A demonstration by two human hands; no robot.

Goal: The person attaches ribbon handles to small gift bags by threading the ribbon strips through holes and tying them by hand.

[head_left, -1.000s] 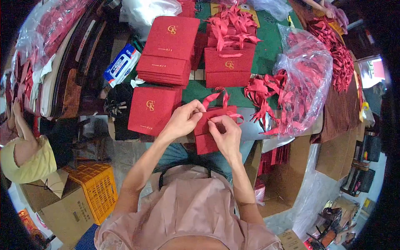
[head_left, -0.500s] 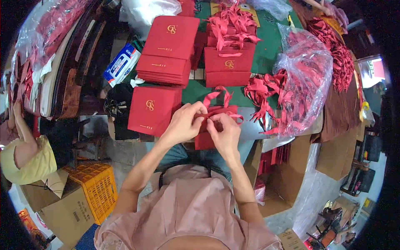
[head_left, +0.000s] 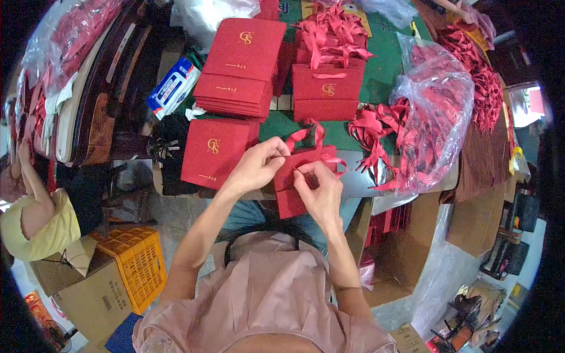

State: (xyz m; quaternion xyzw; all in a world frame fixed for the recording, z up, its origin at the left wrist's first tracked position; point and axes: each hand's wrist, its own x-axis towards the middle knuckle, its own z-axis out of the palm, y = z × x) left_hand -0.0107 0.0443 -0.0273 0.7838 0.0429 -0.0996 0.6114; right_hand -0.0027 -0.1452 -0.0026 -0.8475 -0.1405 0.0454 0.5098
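A small red gift bag (head_left: 288, 197) is tilted at the table's front edge, its red ribbon (head_left: 318, 133) looping up from the far side. My right hand (head_left: 321, 183) overlaps the bag's right part, thumb and forefinger pinched at its face. Just left of the bag, my left hand (head_left: 254, 169) is closed with thumb and fingers together; whatever is between its fingertips is too small to make out. Beside that hand lies a flat stack of red bags (head_left: 219, 154) with gold print.
Behind are a taller stack of flat red bags (head_left: 244, 50) and upright bags with ribbon handles (head_left: 328, 94). Loose red ribbons (head_left: 376, 132) and a clear plastic bag of ribbons (head_left: 435, 117) lie right. A wipes packet (head_left: 172, 88) is left; an open carton (head_left: 391, 259) stands below right.
My hands have drawn apart; the left has shifted off the bag to its left, uncovering more of the bag's face. My right fingers remain pinched at it.
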